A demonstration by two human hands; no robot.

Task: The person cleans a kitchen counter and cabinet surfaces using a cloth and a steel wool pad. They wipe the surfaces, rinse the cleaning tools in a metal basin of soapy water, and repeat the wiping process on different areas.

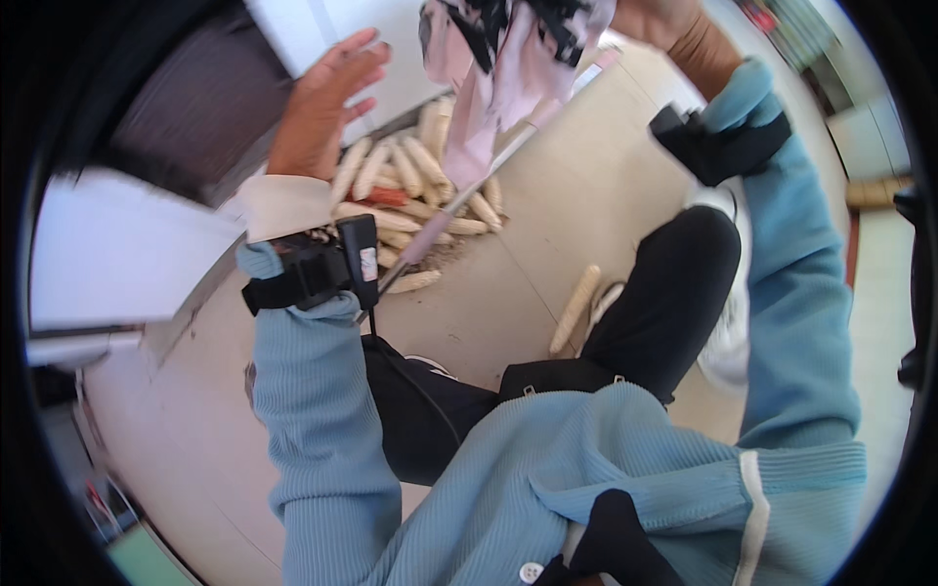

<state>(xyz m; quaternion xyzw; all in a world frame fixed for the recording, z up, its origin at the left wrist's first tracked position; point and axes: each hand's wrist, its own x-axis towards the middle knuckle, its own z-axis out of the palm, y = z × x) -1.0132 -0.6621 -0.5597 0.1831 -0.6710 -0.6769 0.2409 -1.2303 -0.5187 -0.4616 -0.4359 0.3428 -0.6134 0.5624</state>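
My left hand [315, 110] is raised at the upper left, its fingers apart and nothing in it. At the top right, my right hand [656, 26] meets a pink and black cloth [506, 66], which hangs bunched in the air; the picture's top edge cuts off the fingers and the cloth's upper part. Behind the cloth runs a slanting pole [506, 154] in pink and silver sections, with its lower end hidden by my left wrist. Pale bare corn cobs [410, 176] lie heaped on the floor beyond the pole, a reddish cob [381, 196] among them.
A single pale cob [575, 309] lies on the tiled floor [513, 293] beside my shoe. Crumbs [458, 256] are scattered by the heap. White panels [132, 249] and a dark brown surface [198, 110] stand left. A cable [418, 388] hangs from the device on my left wrist.
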